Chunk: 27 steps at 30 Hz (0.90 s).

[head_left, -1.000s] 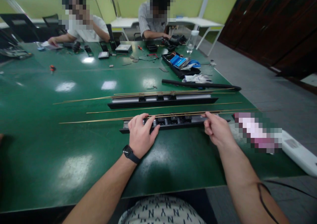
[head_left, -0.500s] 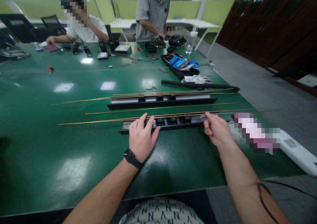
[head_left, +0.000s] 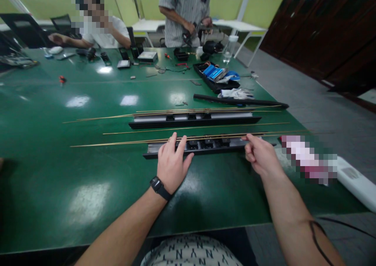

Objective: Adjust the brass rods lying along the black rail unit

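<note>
In front of me lies a long black channel-shaped rail (head_left: 217,150) with a silvery inside and several black blocks (head_left: 208,142) in it. Thin brass-coloured rods (head_left: 123,142) run lengthwise along its far edge and stick out past both ends. My left hand (head_left: 173,160), with a black watch on its wrist, rests over the rail's left part, fingers spread and fingertips at the rods. Toward the rail's right end, my right hand (head_left: 260,153) is closed, thumb and index finger pinching at a brass rod; its other fingers are curled. The exact pinch point is small and partly hidden.
Behind lies a second black rail (head_left: 196,122) with more rods. Farther back are a long black strip (head_left: 241,100), white gloves (head_left: 236,93) and a black tray (head_left: 216,86) holding blue packets. A white device (head_left: 357,183) lies right. Two people are across the table.
My left hand has slid slightly right along the rail; my right hand keeps its pinch. The view has shifted a little. Across the table, the standing person's hands have risen with a dark tool.
</note>
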{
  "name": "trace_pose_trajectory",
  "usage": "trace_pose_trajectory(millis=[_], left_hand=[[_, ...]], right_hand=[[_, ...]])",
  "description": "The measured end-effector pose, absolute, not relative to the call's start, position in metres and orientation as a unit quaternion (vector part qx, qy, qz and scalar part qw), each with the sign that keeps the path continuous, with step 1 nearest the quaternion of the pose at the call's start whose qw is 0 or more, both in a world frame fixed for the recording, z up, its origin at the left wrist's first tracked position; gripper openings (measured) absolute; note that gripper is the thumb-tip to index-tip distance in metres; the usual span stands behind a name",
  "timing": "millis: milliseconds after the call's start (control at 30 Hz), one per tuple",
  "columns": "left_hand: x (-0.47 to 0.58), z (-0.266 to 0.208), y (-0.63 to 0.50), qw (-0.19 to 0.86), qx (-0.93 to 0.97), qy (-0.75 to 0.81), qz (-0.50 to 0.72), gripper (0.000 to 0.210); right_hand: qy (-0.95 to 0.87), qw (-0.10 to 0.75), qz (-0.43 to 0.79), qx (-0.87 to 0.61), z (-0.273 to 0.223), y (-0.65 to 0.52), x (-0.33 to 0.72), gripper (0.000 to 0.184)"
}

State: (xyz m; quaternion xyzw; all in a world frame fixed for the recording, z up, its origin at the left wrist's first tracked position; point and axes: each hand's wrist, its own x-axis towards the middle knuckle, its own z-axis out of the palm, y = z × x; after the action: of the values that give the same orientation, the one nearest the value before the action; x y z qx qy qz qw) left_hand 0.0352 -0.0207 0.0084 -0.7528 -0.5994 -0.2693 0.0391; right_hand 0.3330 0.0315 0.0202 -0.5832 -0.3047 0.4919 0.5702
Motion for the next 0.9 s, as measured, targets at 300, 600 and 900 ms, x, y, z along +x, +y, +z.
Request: trace_pose_trajectory(millis=[300, 600, 900], left_hand=[[0.0349, 0.0028, -0.0180, 0.023, -0.760, -0.583, -0.287, 0.035], [0.0359, 0.0032, -0.0174, 0.033, -0.772, -0.580, -0.260, 0.059], [0.0361, 0.0061, -0.0148, 0.027, -0.772, -0.590, -0.235, 0.059]], right_hand=[[-0.306, 0.569, 0.496, -0.580, 0.0160, 0.0331, 0.3357, 0.034], [-0.303, 0.571, 0.498, -0.579, 0.0149, 0.0330, 0.3360, 0.032], [-0.301, 0.575, 0.494, -0.579, 0.0186, 0.0313, 0.3332, 0.031]])
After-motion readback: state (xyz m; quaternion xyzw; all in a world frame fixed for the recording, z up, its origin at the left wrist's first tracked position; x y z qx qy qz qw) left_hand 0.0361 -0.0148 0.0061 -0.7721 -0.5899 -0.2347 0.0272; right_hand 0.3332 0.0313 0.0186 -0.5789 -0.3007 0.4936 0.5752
